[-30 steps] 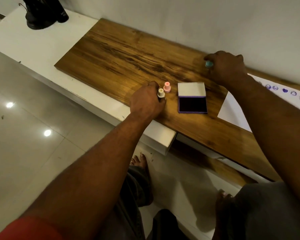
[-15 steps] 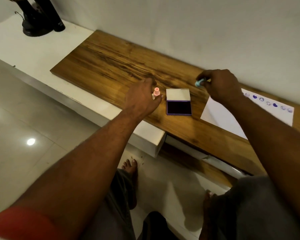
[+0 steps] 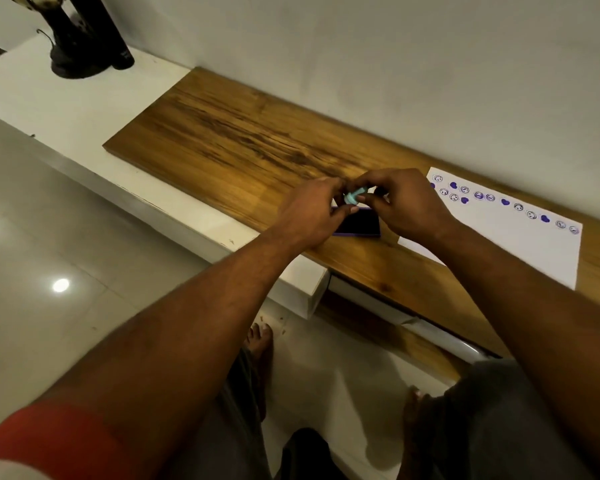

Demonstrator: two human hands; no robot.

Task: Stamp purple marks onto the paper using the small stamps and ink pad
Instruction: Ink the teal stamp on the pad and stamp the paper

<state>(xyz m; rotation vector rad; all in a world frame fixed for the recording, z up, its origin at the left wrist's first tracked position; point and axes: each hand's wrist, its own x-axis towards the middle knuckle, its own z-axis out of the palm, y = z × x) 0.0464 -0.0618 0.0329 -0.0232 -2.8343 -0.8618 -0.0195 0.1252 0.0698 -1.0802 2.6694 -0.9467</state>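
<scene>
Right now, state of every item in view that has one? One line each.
ink pad: lid open, dark pad exposed, partly hidden by the hands
blue stamp: off the wood, held between both hands above the ink pad
paper: flat on the wooden top, purple marks along its far edge, the rest blank
left hand: fingers on the blue stamp
right hand: fingers on the blue stamp

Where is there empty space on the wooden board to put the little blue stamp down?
The wooden board is bare from its left end up to the hands. It is crowded where the left hand and right hand hold the blue stamp over the ink pad. The paper fills the right.
</scene>
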